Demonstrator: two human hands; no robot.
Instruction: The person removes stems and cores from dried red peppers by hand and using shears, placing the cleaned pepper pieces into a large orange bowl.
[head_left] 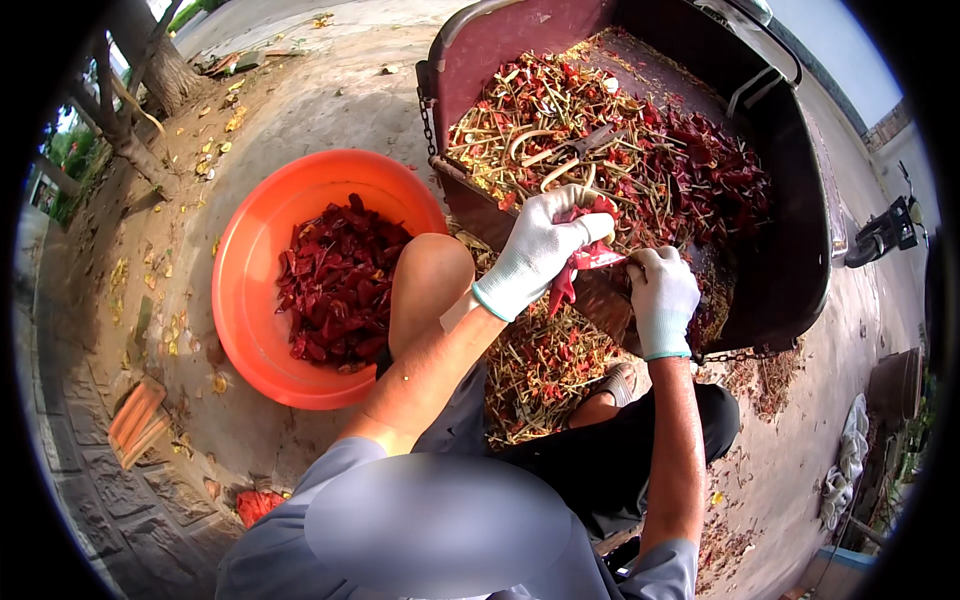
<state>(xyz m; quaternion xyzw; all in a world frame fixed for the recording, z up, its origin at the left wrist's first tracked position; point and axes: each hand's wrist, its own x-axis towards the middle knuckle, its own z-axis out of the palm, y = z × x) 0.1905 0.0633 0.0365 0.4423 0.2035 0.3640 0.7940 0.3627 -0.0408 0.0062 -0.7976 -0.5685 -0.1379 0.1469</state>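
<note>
My left hand (pixel 535 245), in a white work glove with a green cuff, is closed around several dried red chili peppers (pixel 597 257), some hanging below the fingers. My right hand (pixel 662 300), gloved the same way, pinches at the right end of one pepper; the exact grip is hidden by the fingers. Both hands are in front of the dark red cart bed (pixel 490 40), above its near edge. In the cart lie stems and dried red peppers (pixel 705 165), with pale-handled shears (pixel 580 150) on top.
On the left stands an orange plastic basin (pixel 240 230) holding dark red pepper pieces (pixel 340 285). A heap of stems and scraps (pixel 545 375) covers the ground between my legs. Chains hang at the cart's corners. Broken bricks (pixel 138 422) and a tree trunk (pixel 155 55) are farther left.
</note>
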